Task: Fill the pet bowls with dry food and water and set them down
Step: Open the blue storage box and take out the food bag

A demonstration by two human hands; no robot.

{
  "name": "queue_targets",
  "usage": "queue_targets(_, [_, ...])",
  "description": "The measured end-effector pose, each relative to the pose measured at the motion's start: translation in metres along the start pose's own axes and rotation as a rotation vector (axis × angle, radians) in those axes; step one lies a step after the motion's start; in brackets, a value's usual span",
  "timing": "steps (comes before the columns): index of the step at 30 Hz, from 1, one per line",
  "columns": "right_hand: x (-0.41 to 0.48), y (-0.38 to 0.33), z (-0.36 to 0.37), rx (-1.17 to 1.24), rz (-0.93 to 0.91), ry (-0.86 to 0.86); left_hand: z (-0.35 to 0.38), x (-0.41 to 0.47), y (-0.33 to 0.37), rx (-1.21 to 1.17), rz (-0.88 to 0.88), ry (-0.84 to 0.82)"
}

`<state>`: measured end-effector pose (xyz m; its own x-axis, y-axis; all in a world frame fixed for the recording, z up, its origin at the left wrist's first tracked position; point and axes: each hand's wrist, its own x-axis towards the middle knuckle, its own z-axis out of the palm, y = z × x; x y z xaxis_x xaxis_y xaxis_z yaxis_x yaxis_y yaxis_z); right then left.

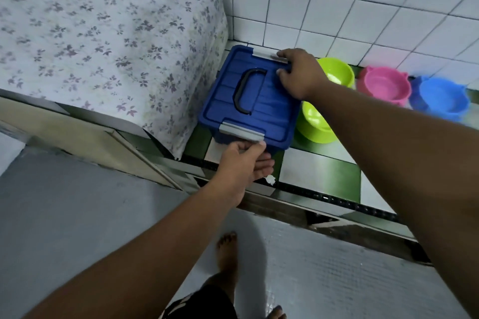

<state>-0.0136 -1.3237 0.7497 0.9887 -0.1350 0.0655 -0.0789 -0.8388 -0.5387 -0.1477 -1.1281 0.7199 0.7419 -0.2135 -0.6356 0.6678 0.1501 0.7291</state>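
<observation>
Item: blue rectangular plastic storage box (pixel 248 101), lid on, standing on the green-and-white tiled floor (pixel 318 171) at centre frame, against the floral-sheeted bed (pixel 103 33) at upper left. Fittings: dark arched carry handle (pixel 246 90) lying flat on the lid; near grey latch (pixel 242 132) at the lower end, far grey latch (pixel 269 55) at the upper end, so the line between them runs up the frame, away from the person. Left hand (pixel 243 163): just below the near grey latch, fingers curled under its edge and thumb on top, pinching it. Right hand (pixel 298 75): reaching over the lid's upper right corner, fingertips hooked over the far grey latch, thumb resting on the lid. Each hand takes the end nearer to it. Judged step: releasing both latches to lift the lid, presumably for dry food; contents unseen. Bowls, on the floor to the right along the white tiled wall (pixel 337 8): upper lime-green plastic bowl (pixel 337 72), lower lime-green plastic bowl (pixel 313 124) just beside the box, pink plastic bowl (pixel 383 85), blue plastic bowl (pixel 440 98); no food visible in them.
</observation>
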Motion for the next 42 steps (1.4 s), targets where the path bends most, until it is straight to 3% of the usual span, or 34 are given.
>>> queue_targets(4, [-0.066,0.017,-0.016,0.081,-0.027,0.111,0.022,-0.028,-0.017,0.338,0.103,-0.083])
queue_targets(11, [-0.236,0.075,-0.018,0.207,0.063,0.297,0.034,-0.057,-0.082,0.666,0.227,-0.122])
queue_targets(21, [-0.418,0.139,0.053,0.275,0.414,0.196,0.014,-0.038,-0.188,0.901,0.093,-0.274])
queue_targets(25, [-0.426,0.164,0.107,0.345,0.539,0.051,-0.005,0.009,-0.223,1.02,0.015,-0.364])
queue_targets(29, [-0.402,0.201,0.18,0.487,0.574,-0.006,-0.022,0.089,-0.272,1.111,-0.017,-0.349])
queue_targets(34, [-0.349,0.256,0.26,0.709,0.665,0.015,-0.033,0.199,-0.343,1.103,-0.001,-0.248])
queue_targets(42, [-0.271,0.357,0.349,0.644,0.614,0.17,-0.031,0.336,-0.421,1.112,0.063,-0.257])
